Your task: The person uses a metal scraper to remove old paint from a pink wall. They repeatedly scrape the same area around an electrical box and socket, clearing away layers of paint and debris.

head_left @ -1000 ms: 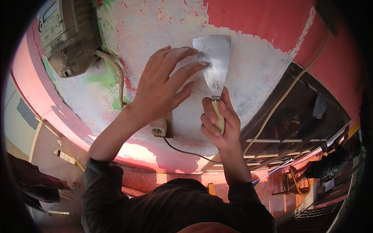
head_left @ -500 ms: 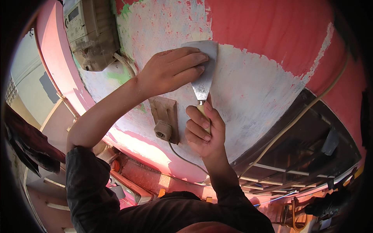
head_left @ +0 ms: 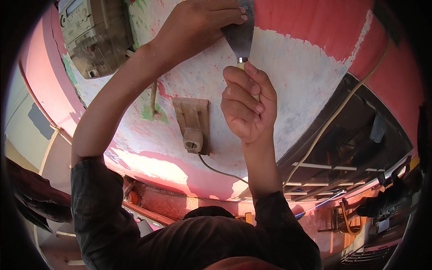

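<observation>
A paint scraper [head_left: 241, 39] with a wide metal blade and a pale handle is held up against the wall. My right hand [head_left: 249, 102] wraps its fingers round the handle. At the top of the view, my left hand [head_left: 191, 28] has its fingers bent together on the blade's left side; its thumb is hidden. The blade's top edge lies beyond the frame. Around the scraper, the wall is a scraped, pale grey-white patch [head_left: 299, 85] with small pink flecks. Above and right of it stays a coat of red paint [head_left: 310, 20] with a ragged border.
An electricity meter [head_left: 96, 38] in a dusty case hangs at upper left. Below my left forearm, a socket [head_left: 193, 141] sits on a wooden board [head_left: 191, 110], with a cable running down. A dark window [head_left: 346, 135] and a hanging hose [head_left: 326, 122] lie right. A wooden chair [head_left: 348, 220] stands lower right.
Both hands and the scraper have moved upward together on the wall, partly out of the top of the view. My left fingers sit nearer the blade's left edge. The view has shifted slightly.
</observation>
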`<state>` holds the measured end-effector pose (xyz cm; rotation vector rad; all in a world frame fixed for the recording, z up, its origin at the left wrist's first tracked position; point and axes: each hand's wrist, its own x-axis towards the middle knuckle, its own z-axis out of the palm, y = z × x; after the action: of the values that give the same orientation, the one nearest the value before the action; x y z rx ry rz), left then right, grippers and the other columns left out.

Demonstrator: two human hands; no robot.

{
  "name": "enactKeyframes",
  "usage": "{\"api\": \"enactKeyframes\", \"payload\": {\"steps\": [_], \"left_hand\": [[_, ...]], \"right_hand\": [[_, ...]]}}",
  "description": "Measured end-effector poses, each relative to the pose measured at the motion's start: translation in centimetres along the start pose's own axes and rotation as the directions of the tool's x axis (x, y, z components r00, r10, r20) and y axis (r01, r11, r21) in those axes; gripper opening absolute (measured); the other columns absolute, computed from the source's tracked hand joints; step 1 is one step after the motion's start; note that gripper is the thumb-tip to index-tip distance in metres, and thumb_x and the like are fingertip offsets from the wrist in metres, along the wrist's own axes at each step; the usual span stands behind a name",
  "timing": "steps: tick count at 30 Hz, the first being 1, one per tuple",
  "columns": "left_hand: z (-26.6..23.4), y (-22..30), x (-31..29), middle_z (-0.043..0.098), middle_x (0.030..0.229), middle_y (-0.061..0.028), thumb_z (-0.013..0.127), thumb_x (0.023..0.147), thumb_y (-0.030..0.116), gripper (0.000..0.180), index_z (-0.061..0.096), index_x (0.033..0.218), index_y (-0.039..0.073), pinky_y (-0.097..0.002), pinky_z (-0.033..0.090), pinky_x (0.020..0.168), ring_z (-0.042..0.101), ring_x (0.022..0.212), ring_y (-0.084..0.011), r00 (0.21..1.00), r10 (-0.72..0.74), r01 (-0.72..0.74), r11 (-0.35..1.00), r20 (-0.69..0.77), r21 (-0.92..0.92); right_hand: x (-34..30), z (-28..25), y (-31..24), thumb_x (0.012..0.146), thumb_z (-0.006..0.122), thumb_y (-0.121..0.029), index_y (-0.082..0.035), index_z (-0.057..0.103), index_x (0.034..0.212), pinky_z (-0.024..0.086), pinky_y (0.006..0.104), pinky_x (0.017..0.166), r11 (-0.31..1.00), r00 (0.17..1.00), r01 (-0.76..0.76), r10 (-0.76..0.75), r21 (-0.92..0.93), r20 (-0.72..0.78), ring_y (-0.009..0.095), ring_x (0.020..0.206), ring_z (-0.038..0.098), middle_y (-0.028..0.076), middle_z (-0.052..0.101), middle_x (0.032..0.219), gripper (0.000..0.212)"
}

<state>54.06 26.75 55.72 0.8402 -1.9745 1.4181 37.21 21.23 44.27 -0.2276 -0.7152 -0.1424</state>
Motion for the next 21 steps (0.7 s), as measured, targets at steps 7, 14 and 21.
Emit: {"api": "enactKeyframes", "payload": {"steps": [7, 14, 21], "left_hand": [[-1.5, 0.8, 1.0, 0.07, 0.095, -0.0065, 0.072, 0.07, -0.005, 0.026, 0.071, 0.094, 0.006, -0.0371, 0.057, 0.072, 0.067, 0.085, -0.0279, 0.996, -0.003, 0.012, 0.995, 0.092, -0.097], [-1.0, 0.5, -0.1, 0.067, 0.085, -0.0059, 0.071, 0.067, -0.006, 0.024, 0.07, 0.088, 0.006, -0.0375, 0.055, 0.068, 0.063, 0.077, -0.0278, 1.0, 0.006, 0.0, 0.98, 0.026, -0.198], [-0.9, 1.7, 0.1, 0.064, 0.082, -0.0061, 0.071, 0.069, -0.005, 0.02, 0.068, 0.086, 0.006, -0.0374, 0.055, 0.068, 0.062, 0.078, -0.0277, 0.999, -0.019, 0.023, 0.987, 0.026, -0.158]], "right_hand": [[-0.4, 0.2, 1.8, 0.109, 0.044, -0.015, -0.005, 0.044, 0.076, 0.035, 0.0173, 0.028, 0.997, 0.999, 0.039, -0.039, 0.068, 0.013, 0.006, 0.043, 0.043, 0.003, 0.048, 0.075, 0.034], [-0.8, 0.0, 2.9, 0.11, 0.043, -0.015, -0.005, 0.042, 0.078, 0.035, 0.0174, 0.028, 0.994, 0.996, 0.088, -0.085, 0.069, -0.04, 0.005, 0.042, 0.043, 0.003, 0.048, 0.076, 0.033], [-1.2, 0.5, 2.7, 0.11, 0.043, -0.014, -0.004, 0.043, 0.08, 0.035, 0.0173, 0.028, 0.991, 0.991, 0.115, -0.111, 0.066, -0.071, 0.006, 0.042, 0.044, 0.004, 0.048, 0.076, 0.031]]}}
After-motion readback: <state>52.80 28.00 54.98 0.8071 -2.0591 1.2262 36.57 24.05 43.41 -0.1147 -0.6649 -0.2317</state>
